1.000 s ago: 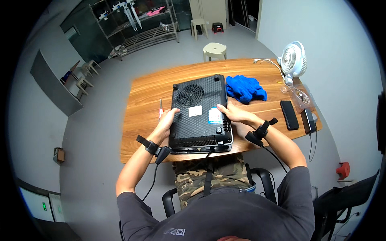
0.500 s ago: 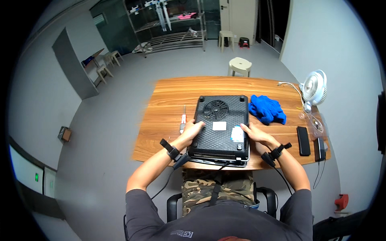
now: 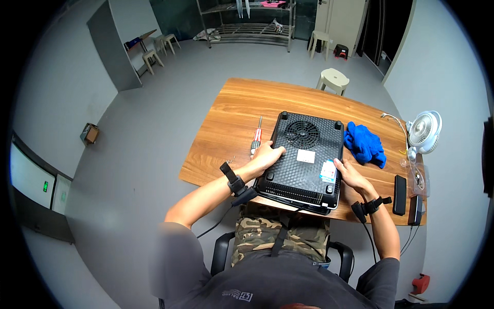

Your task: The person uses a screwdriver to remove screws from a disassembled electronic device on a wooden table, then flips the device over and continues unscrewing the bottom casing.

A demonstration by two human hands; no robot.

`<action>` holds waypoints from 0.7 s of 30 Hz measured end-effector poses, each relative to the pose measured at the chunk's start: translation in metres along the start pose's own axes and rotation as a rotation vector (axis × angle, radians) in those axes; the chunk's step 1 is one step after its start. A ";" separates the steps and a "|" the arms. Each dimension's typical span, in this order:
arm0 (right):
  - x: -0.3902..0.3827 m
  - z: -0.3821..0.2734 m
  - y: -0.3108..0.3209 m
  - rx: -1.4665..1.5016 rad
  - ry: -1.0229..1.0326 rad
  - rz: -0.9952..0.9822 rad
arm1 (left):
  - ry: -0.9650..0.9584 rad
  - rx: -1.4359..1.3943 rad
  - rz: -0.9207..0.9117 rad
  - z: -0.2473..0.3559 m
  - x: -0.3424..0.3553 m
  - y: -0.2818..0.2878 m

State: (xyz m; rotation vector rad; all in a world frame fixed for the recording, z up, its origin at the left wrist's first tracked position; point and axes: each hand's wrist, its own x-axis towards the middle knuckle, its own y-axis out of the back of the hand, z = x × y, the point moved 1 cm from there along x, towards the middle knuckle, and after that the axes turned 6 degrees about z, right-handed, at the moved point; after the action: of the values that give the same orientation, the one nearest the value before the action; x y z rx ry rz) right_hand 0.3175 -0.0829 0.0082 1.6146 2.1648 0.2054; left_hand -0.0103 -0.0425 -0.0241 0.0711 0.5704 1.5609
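A black appliance (image 3: 298, 165) lies bottom-up on the wooden table (image 3: 216, 134), showing a round vent, corner feet and white labels; a dark flat layer with a cable shows beneath its near edge. My left hand (image 3: 266, 155) grips its left side, thumb on top. My right hand (image 3: 351, 174) holds the right side, thumb over the edge. A screwdriver (image 3: 257, 137) with a red handle lies just left of the appliance, and small metal bits (image 3: 230, 160) sit nearby. A crumpled blue cloth (image 3: 364, 145) is just right of it.
At the table's right are a white fan (image 3: 424, 131), a black slab (image 3: 399, 194), a black adapter (image 3: 415, 210) and a clear container (image 3: 418, 176) with a cable. Beyond are a stool (image 3: 333, 80) and a metal shelf (image 3: 247, 40). My chair's armrests flank my legs.
My view has shifted and turned, moving the table and appliance rightward in the picture. Both hands still grip the appliance's sides, which now sits slightly more tilted in the view.
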 end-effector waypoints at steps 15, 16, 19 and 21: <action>0.002 0.013 -0.009 0.023 0.022 0.001 | -0.041 0.326 0.012 0.013 -0.017 0.001; 0.000 0.009 -0.007 0.004 0.005 -0.013 | -0.050 0.394 0.033 0.015 -0.021 -0.001; 0.000 0.003 -0.002 -0.062 -0.038 -0.011 | -0.136 0.521 0.026 0.008 -0.017 -0.003; 0.000 -0.003 -0.001 -0.071 0.002 -0.025 | -0.158 0.547 -0.006 0.001 -0.008 -0.003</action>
State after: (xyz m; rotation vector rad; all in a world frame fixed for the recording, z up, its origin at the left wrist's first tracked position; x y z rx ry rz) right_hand 0.3149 -0.0824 0.0104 1.5476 2.1538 0.2736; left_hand -0.0065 -0.0498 -0.0225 0.6006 0.8558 1.3418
